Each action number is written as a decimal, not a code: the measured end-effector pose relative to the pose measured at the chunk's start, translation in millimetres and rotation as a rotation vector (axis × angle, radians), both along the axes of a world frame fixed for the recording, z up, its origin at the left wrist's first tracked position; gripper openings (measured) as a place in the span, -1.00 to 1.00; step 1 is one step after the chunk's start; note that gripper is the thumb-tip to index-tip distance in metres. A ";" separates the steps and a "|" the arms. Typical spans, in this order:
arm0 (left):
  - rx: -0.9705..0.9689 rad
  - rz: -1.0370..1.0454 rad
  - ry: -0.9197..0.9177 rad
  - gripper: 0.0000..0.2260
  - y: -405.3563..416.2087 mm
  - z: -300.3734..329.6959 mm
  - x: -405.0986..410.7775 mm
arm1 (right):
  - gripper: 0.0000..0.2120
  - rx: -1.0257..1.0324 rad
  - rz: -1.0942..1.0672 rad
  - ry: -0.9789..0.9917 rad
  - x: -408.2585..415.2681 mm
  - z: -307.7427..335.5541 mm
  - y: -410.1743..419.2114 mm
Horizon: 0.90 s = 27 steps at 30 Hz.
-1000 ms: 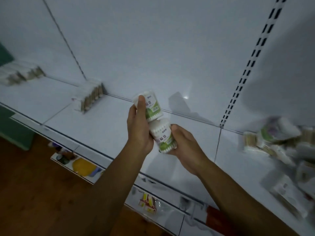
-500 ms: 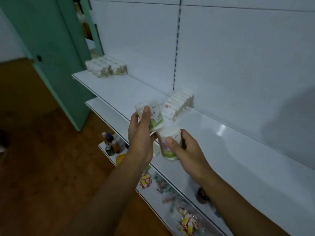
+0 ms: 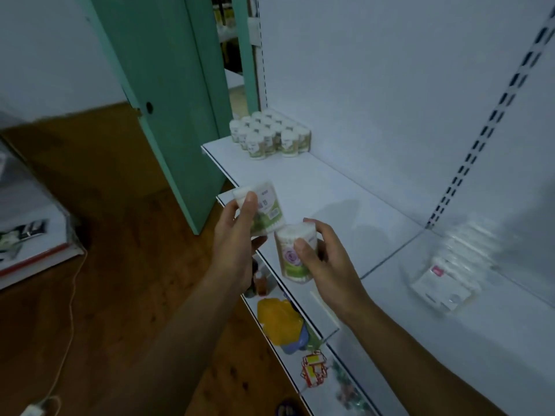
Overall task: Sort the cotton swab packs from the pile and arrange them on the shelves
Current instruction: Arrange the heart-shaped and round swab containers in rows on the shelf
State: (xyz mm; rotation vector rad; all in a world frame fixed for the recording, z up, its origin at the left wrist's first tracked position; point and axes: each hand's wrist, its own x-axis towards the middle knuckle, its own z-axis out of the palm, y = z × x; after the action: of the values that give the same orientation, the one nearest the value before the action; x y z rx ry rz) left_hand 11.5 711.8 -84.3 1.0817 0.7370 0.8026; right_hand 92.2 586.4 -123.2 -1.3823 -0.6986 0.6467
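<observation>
Frame centre: left hand (image 3: pixel 237 235) grips a tilted swab tub (image 3: pixel 264 210); right hand (image 3: pixel 326 262) grips another tub (image 3: pixel 292 255), swab ends showing on top. Tub cluster (image 3: pixel 270 136) stands on the shelf (image 3: pixel 330 187), upper centre.

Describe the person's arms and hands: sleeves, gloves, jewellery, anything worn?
Both forearms are bare up to the frame edge, with no sleeves in view. The left hand and right hand are ungloved. No rings, watch, wristbands or markings show; the light is dim.
</observation>
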 end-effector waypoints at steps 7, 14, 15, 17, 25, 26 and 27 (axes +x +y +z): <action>0.096 -0.065 0.055 -0.68 107.7 9.0 74.0 | -0.49 -0.008 -0.013 0.011 73.1 6.9 107.3; 0.067 -0.189 0.081 -0.68 191.2 5.3 140.2 | -0.60 -0.017 -0.068 0.044 119.8 9.1 181.5; 0.074 -0.224 0.079 -0.68 202.2 4.6 150.1 | -0.59 -0.022 -0.087 0.047 125.9 7.6 191.6; 0.092 -0.295 0.068 -0.70 225.1 2.0 170.8 | -0.56 -0.052 -0.139 0.023 138.9 3.2 214.0; 0.127 -0.527 0.009 -0.79 329.2 -2.3 246.9 | -0.55 -0.167 -0.461 -0.068 176.5 -17.1 304.0; 0.116 -0.540 -0.006 -0.80 339.8 -0.7 254.4 | -0.51 -0.191 -0.522 -0.100 180.1 -20.6 312.0; 0.108 -0.553 -0.016 -0.80 349.5 1.0 260.9 | -0.48 -0.234 -0.585 -0.141 183.5 -24.1 318.9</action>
State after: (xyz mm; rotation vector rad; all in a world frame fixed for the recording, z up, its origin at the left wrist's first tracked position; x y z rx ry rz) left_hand 272.4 1061.3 -83.3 1.2953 0.3504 0.3779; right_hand 275.6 905.3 -147.3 -1.7602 -0.3003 0.1675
